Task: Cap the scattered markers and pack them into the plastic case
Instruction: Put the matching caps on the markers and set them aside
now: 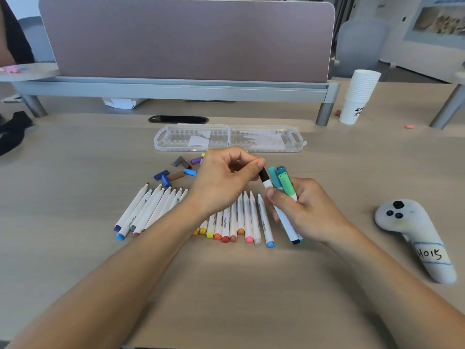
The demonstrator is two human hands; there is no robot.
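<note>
My right hand [305,210] grips a bundle of white markers [285,220], three of them with teal and green caps [281,180] on top. My left hand [226,177] pinches a black cap [264,175] seated on the tip of one marker in that bundle. A row of several uncapped white markers [241,217] lies on the desk under my left wrist, more of them [148,207] at the left. Loose caps [176,171] in blue, grey, brown and purple lie behind the row. The clear plastic case [229,138] lies open and flat beyond them.
A grey controller [415,238] labelled H015 lies at the right. A stack of white paper cups [358,96] stands at the back right. A partition shelf [176,88] spans the back, with a cable slot [178,119] in front. A black object [12,132] sits far left.
</note>
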